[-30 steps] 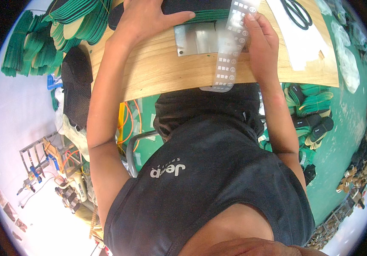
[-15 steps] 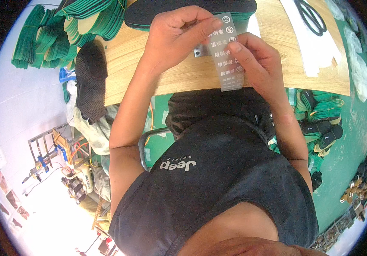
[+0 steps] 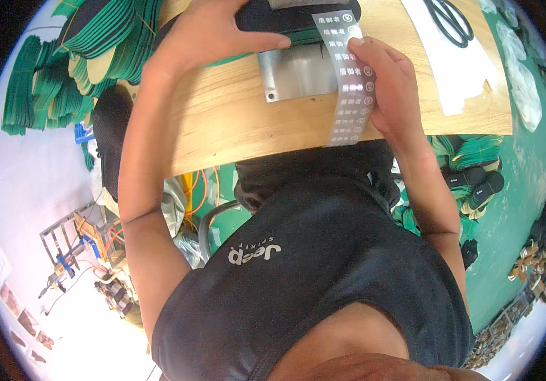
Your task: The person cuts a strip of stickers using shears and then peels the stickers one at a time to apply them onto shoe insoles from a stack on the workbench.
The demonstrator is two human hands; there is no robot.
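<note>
My right hand [image 3: 395, 89] pinches the edge of a translucent label strip [image 3: 346, 95] with rows of white print. The strip hangs past the table's near edge. My left hand [image 3: 212, 32] is over a stack of black-topped green insoles [image 3: 317, 19], its thumb stretched away from the fingers; the fingertips run out at the top of the view. Beneath the thumb, a shiny metal plate [image 3: 298, 75] lies on the wooden table [image 3: 222, 120], between the insole stack and the label strip.
Bundled green and black insoles [image 3: 104, 38] are piled at the far left, beside a black mesh piece [image 3: 111, 133]. To the right, black ring-shaped handles [image 3: 449, 22] rest on a white sheet [image 3: 441, 76]. More insoles [image 3: 473, 165] sit below the table's right side.
My left hand has let go of the label strip and moved left and up over the insoles. The strip stays in my right hand. More of the metal plate shows.
</note>
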